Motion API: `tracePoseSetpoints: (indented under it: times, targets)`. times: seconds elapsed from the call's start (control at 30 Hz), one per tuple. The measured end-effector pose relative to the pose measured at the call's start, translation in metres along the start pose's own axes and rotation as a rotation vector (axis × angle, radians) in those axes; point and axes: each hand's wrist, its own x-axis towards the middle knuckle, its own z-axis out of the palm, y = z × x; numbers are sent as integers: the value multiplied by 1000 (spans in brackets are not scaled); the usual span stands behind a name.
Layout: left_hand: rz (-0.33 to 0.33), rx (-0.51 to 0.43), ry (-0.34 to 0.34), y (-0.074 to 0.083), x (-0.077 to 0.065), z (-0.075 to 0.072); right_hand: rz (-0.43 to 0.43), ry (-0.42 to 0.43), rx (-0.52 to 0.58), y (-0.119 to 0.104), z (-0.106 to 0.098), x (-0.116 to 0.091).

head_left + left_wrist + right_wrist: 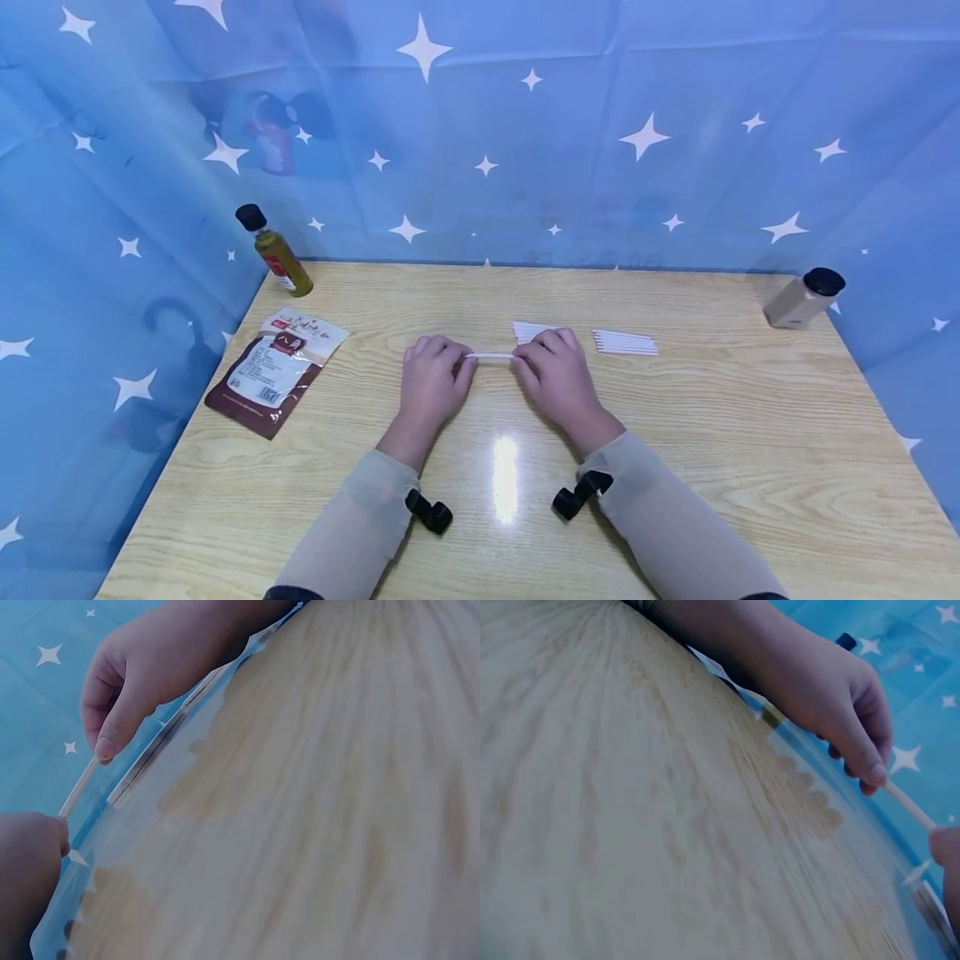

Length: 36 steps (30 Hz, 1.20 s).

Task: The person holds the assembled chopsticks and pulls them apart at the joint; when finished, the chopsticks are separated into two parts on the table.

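A thin white stick (491,356) runs sideways between my two hands, close over the wooden table (480,550). My left hand (435,375) pinches its left end between thumb and fingers. At the other end, my right hand (558,375) pinches it the same way. In the left wrist view the stick (79,787) spans from thumb to thumb, and the right wrist view shows the stick (909,802) straight. One group of white sticks (531,330) lies behind my right hand, partly hidden by it. A second row of sticks (626,342) lies just to the right.
A brown and white printed pouch (276,371) lies on the left. Behind it stands an oil bottle (283,260) with a black cap. At the far right is a pale jar (798,302) with a black lid. A blue star-patterned curtain (480,108) borders the table.
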Motion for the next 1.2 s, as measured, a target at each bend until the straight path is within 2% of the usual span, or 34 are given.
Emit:
tracePoseSetpoints:
  times: [0.23,0.57,0.83,1.2]
  targets:
    - [38,0,16,14,3,5,-1,37,36,11,-10,-8]
    - [53,-2,-23,32,9,17,1,38,15,26,-27,-19]
    - [50,-20,-53,44,13,20,11,36,0,34,-37,-24]
    - [122,-57,-43,62,21,38,77,64,-17,50,-52,-39]
